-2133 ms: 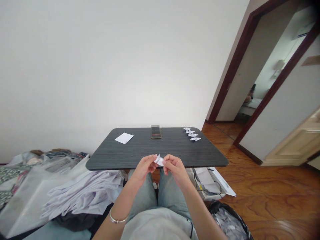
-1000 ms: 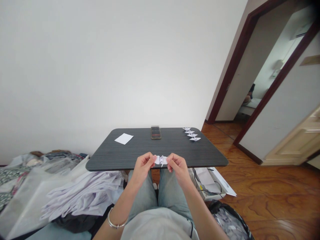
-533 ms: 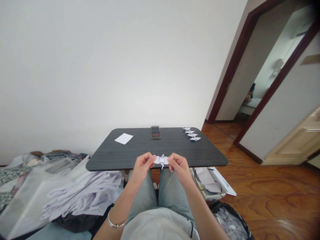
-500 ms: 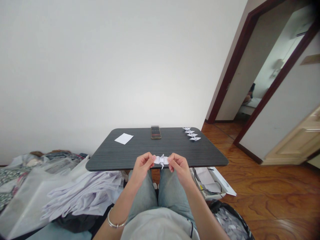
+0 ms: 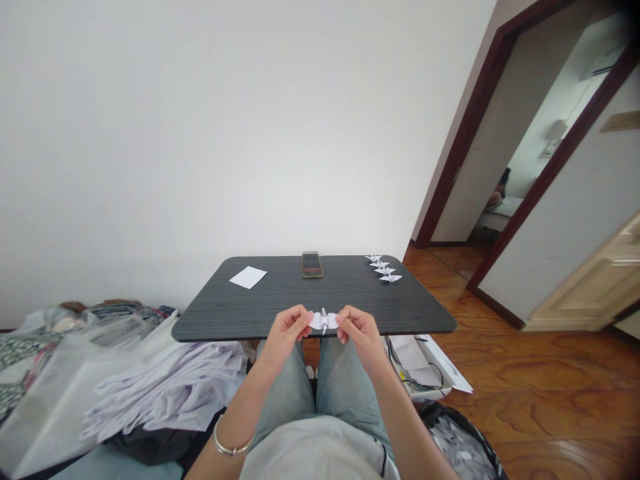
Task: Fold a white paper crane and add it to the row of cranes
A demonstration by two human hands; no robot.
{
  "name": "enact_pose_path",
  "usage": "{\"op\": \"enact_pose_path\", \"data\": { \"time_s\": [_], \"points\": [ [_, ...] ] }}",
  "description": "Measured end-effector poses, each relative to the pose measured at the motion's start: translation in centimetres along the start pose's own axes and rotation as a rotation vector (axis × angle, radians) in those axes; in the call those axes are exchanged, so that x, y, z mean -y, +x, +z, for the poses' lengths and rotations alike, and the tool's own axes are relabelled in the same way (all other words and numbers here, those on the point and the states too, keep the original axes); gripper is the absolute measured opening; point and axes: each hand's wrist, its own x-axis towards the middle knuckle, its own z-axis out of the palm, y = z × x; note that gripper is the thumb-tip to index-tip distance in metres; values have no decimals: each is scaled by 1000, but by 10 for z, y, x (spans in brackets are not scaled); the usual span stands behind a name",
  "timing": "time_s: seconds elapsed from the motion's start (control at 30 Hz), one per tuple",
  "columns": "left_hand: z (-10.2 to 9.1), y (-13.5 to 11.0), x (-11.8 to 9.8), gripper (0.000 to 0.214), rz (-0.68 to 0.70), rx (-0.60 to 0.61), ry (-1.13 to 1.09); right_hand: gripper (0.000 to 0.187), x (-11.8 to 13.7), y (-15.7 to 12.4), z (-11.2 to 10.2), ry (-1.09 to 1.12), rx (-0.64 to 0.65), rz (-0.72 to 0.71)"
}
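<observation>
A small white folded paper crane [image 5: 323,321] is stretched between both my hands, just above the near edge of the dark table [image 5: 240,313]. My left hand [image 5: 286,331] pinches its left wing with closed fingers. My right hand [image 5: 357,331] pinches the right wing the same way. Several finished paper cranes [image 5: 383,268] stand in a row at the table's far right. A flat white sheet of paper [image 5: 248,277] lies at the far left of the table.
A phone [image 5: 311,264] lies at the table's far middle. Piled clothes and plastic bags [image 5: 115,387] fill the floor on the left. A black bag with paper scraps [image 5: 457,443] sits at lower right. Beyond the open doorway [image 5: 505,193] on the right a person is partly visible.
Two seconds ago the paper was a compact fold held close between my fingers; my hands have since drawn apart, pulling the wings out sideways. In the last half second almost nothing has moved.
</observation>
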Motion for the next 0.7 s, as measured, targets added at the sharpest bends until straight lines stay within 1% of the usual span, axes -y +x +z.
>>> {"op": "enact_pose_path", "data": {
  "time_s": [0.23,0.43,0.7],
  "points": [
    [4,1,1,35,-28,30,30,29,-1,1,2,-1,37,63],
    [5,0,1,34,-15,9,24,29,1,-1,3,30,27,70],
    [6,-1,0,34,16,24,-29,29,-2,-2,3,133,41,50]
  ]
}}
